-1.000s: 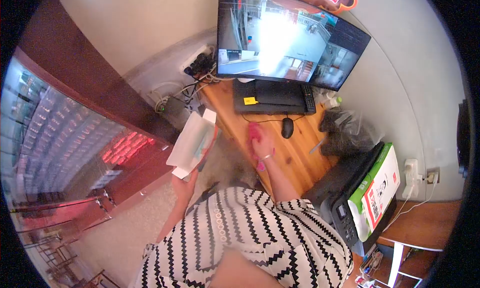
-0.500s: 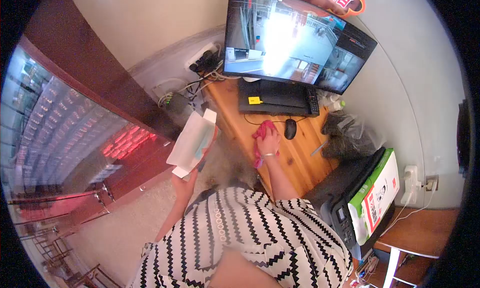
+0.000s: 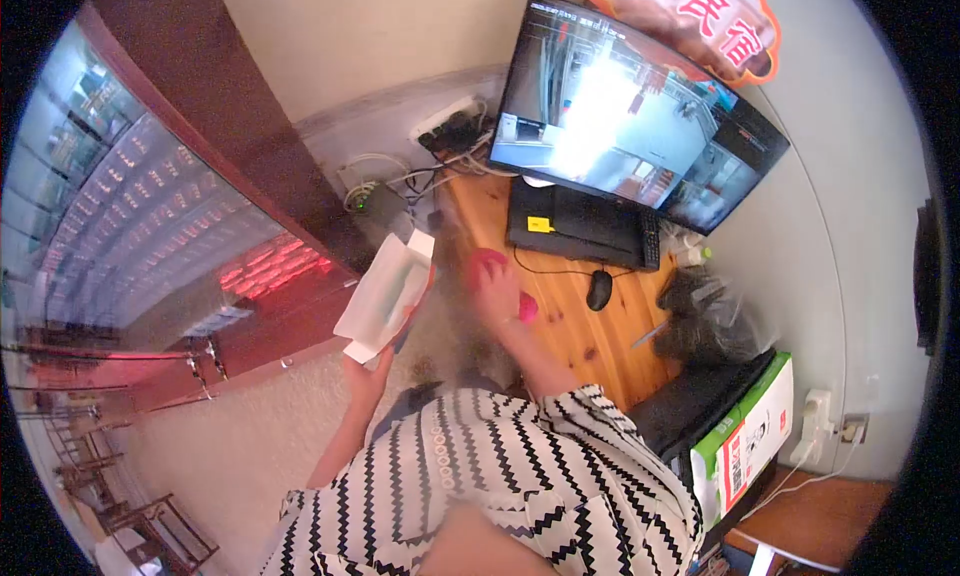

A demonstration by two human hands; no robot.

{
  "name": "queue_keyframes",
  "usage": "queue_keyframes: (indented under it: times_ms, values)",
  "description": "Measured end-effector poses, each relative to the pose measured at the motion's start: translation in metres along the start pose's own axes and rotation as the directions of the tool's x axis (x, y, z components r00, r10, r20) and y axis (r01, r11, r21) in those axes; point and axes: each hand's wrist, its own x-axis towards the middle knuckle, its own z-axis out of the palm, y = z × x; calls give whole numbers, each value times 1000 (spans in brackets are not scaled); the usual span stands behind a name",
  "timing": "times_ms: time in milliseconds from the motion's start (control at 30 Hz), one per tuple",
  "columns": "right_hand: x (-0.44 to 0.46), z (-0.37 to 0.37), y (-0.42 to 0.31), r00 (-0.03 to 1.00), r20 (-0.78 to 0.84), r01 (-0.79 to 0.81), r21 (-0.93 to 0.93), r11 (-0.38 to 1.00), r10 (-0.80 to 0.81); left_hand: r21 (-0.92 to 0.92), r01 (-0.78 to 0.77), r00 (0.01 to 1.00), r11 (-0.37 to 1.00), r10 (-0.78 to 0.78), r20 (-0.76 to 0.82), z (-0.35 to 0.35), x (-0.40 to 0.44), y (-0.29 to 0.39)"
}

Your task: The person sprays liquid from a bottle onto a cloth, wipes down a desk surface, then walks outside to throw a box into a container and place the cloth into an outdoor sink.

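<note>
My left hand (image 3: pixel 368 374) grips the lower end of an open white box (image 3: pixel 385 298), held up beside the desk's left edge. My right hand (image 3: pixel 497 291) is closed on a pink cloth (image 3: pixel 527 307) at the left edge of the wooden desk (image 3: pixel 585 341); both are slightly blurred. To the right of the cloth lies a black mouse (image 3: pixel 599 290). Behind it sits a black recorder box (image 3: pixel 580 228) with a yellow label, under a monitor (image 3: pixel 640 116) that shows camera pictures.
A dark plastic bag (image 3: pixel 710 316) lies on the desk's right side. Nearer stands a black printer with a green and white package (image 3: pixel 750 436) on top. A power strip (image 3: pixel 450 126) and cables lie behind the desk corner. A glass-fronted cabinet (image 3: pixel 150 236) stands at the left.
My right hand has moved with the pink cloth from the desk's middle to its left edge. The view has shifted, so the monitor and desk appear lower and further right. My left hand still holds the box.
</note>
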Motion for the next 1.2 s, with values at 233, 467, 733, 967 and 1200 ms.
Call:
queue_keyframes:
  times_ms: [233,467,733,967,1200]
  values:
    - [152,27,-6,983,53,-167,-127,978,175,183,-25,995,983,8,96,-20,-24,16]
    - [149,55,-25,937,164,-268,-228,936,308,37,162,986,986,-160,-54,-18,-45,32]
    - [51,26,-4,982,148,120,-20,993,-116,-45,-18,1000,999,19,22,-5,-28,6]
    - [-68,-53,22,982,-14,188,124,974,-188,-103,-138,969,985,156,194,18,5,-1]
    - [-129,-132,55,923,-113,-359,93,929,368,-122,-193,925,974,222,308,13,20,25]
